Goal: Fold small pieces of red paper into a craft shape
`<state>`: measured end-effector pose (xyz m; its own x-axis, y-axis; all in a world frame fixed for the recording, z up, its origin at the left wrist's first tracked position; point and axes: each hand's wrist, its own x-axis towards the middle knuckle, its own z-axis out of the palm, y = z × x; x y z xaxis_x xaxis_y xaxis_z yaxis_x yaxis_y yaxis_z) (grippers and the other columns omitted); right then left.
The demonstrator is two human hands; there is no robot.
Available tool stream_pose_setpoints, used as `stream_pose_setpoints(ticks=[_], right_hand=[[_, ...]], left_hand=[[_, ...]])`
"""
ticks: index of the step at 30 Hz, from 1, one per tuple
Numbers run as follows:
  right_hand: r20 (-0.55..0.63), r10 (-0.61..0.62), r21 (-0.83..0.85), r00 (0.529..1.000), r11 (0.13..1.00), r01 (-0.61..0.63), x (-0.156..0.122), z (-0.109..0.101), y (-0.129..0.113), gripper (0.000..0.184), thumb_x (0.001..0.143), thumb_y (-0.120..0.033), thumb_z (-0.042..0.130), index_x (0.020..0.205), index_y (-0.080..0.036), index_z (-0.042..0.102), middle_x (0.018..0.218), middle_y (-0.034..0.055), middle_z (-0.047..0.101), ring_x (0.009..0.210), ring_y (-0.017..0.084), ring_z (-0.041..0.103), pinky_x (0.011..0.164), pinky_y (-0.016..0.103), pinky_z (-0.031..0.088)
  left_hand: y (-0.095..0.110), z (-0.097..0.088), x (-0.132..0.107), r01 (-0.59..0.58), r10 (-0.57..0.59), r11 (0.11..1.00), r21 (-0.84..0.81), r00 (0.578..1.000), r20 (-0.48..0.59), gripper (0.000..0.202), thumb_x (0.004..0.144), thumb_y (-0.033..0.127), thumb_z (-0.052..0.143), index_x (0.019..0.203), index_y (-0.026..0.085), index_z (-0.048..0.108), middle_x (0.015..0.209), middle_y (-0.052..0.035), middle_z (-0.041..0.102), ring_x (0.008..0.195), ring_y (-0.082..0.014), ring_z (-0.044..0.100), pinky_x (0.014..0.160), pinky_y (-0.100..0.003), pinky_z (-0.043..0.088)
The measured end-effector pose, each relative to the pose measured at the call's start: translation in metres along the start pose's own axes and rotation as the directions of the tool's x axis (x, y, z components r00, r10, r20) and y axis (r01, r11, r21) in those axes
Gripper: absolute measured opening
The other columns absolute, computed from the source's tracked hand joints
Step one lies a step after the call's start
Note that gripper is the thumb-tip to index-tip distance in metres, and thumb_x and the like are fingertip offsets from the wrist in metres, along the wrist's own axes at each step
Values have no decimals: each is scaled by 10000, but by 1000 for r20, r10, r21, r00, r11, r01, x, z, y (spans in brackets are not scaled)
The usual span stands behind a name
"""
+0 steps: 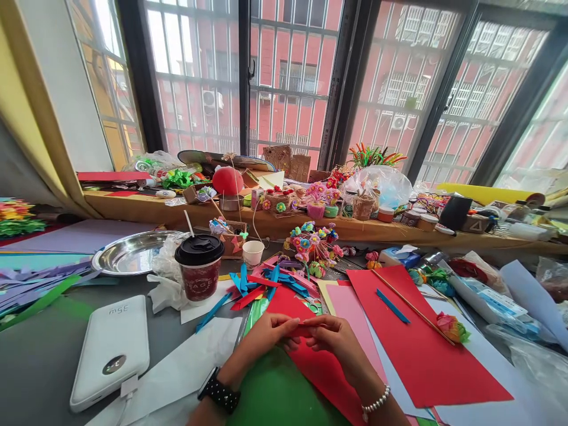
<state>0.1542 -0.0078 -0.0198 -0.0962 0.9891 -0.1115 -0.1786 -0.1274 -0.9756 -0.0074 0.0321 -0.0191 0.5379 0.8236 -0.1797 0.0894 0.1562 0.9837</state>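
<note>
My left hand point(270, 332) and my right hand point(338, 340) meet at the fingertips over the worktable, both pinching a small red paper strip point(304, 326). Fingers cover much of the strip. Beneath them lies a sheet of red paper point(326, 370), next to a green surface close to my body. Just beyond the hands is a loose pile of blue paper strips point(275, 275) and red ones. To the right, a larger red sheet point(444, 355) carries a thin stick point(412, 303) with a pink and green paper flower point(451, 327) at its end, and one blue strip point(393, 306).
On the left stand a lidded coffee cup point(199, 272) with a straw, a white power bank point(113, 349) with a cable, and a metal tray point(118, 254). A small paper cup point(253, 253) sits near crocheted flowers point(315, 242). Crafts crowd the windowsill point(284, 220).
</note>
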Motion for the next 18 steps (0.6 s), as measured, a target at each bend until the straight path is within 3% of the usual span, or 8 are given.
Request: stream_pose_setpoints(ticks=[4, 10, 18], right_hand=[[-13, 16, -1, 1000, 1000, -16, 0, 2, 0, 215, 569, -282, 634, 723, -134, 662, 619, 29, 646, 536, 130, 579, 541, 239, 451], [-16, 17, -15, 1000, 1000, -17, -1, 5, -2, 207, 562, -264, 627, 721, -138, 666, 625, 34, 655, 548, 140, 587, 552, 242, 453], [25, -1, -48, 1000, 999, 2, -1, 5, -3, 276, 547, -339, 660, 737, -139, 648, 637, 31, 643, 594, 161, 600, 577, 258, 461]], left_hand=[[0, 2, 0, 34, -34, 999, 14, 999, -22, 411, 612, 526, 517, 632, 126, 607, 572, -34, 623, 541, -154, 569, 578, -263, 429], [0, -1, 0, 76, -76, 997, -2, 997, 0, 448, 576, 507, 563, 739, 93, 620, 675, -79, 648, 599, -168, 574, 595, -270, 413], [1, -2, -1, 78, -78, 997, -9, 996, -31, 383, 549, 477, 603, 678, 118, 631, 590, -32, 640, 578, -160, 574, 580, -247, 411]])
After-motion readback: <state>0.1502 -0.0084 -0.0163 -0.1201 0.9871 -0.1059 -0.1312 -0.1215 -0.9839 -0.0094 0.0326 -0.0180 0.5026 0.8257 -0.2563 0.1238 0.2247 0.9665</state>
